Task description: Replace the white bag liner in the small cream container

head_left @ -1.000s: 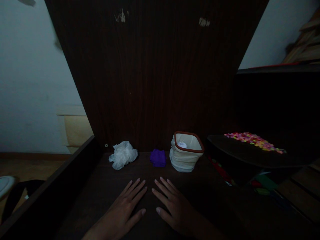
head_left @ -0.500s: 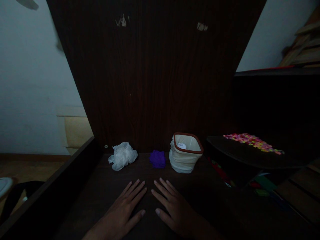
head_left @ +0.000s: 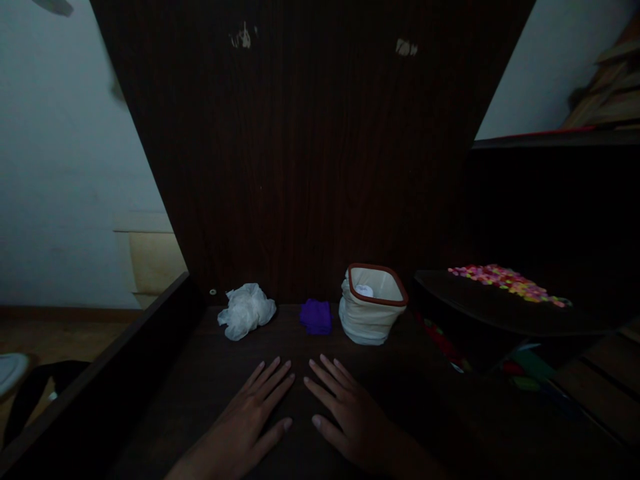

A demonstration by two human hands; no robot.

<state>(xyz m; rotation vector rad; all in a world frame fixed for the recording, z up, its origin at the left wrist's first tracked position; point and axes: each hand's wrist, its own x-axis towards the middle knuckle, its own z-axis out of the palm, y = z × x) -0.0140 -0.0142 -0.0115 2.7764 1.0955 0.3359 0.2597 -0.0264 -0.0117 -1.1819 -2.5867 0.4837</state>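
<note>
My left hand (head_left: 250, 417) lies flat on the dark wooden surface (head_left: 300, 460), fingers spread and holding nothing. Beside it, my right hand (head_left: 347, 413) rests palm down with its fingers apart, also holding nothing. Beyond my left hand sits a crumpled white plastic bag (head_left: 247, 311). A folded purple cloth (head_left: 315, 317) lies between that bag and a bin (head_left: 369, 322). The bin has a brown square rim and a pale liner, with a round white object (head_left: 365, 291) inside. Neither hand touches any of these items.
A tall dark panel (head_left: 310, 153) rises behind the items. At the left runs a raised dark edge (head_left: 125, 353). On the right, a dark curved shelf (head_left: 465, 300) carries pink and yellow beads or flowers (head_left: 510, 281). Red and green items (head_left: 535, 365) lie under it.
</note>
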